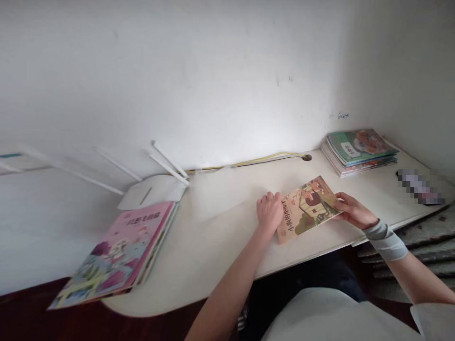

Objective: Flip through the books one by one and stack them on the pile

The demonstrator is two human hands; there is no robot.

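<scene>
A thin picture book (307,206) with a tan and green cover lies on the white desk (220,227) in front of me. My left hand (269,211) is curled closed and rests on the book's left edge. My right hand (351,210) pinches the book's right edge between thumb and fingers. A grey band wraps that wrist.
A stack of picture books (359,151) sits at the back right by the wall. Another pile topped by a pink book (121,253) overhangs the desk's front left. A white router (152,189) with antennas stands behind it. A yellow cable (249,162) runs along the wall.
</scene>
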